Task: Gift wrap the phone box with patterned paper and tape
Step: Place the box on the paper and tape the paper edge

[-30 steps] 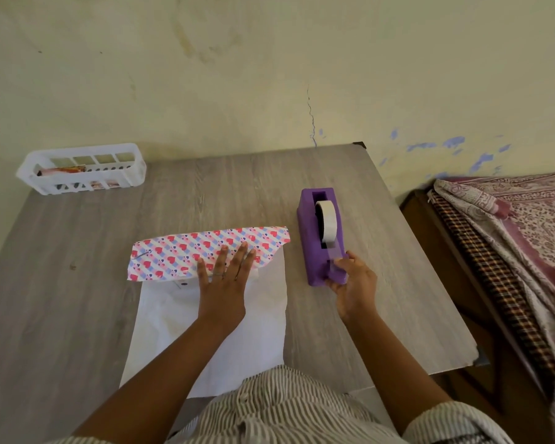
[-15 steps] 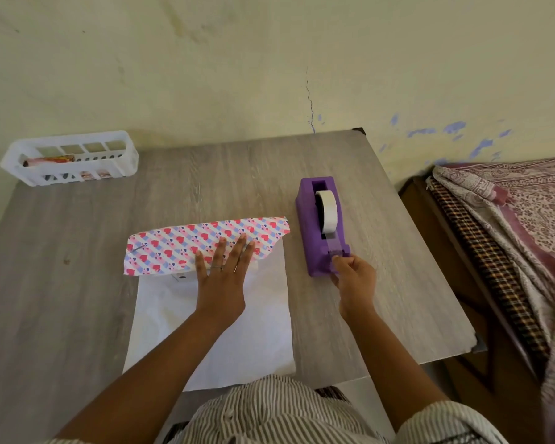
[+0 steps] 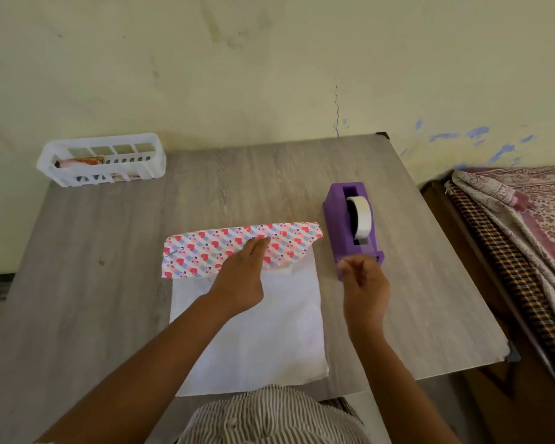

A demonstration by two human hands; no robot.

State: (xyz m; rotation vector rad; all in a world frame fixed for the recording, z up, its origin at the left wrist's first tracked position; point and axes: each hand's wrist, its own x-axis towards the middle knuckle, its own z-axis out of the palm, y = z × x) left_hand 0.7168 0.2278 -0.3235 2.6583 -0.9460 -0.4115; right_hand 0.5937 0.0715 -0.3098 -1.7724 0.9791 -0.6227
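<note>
Patterned paper (image 3: 237, 245) folded over, pressed by the flat left hand (image 3: 237, 280); right hand (image 3: 364, 283) pinches by the tape dispenser (image 3: 349, 225), contents unclear.

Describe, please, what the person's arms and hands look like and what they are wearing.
Both forearms are bare from the wrist up toward the elbow. The left hand and right hand wear no gloves, and no watch or bracelet shows on either wrist. At the bottom edge of the view there is a garment with thin dark and light vertical stripes; its sleeves end near the elbows. Any ring is too blurred to tell.
</note>
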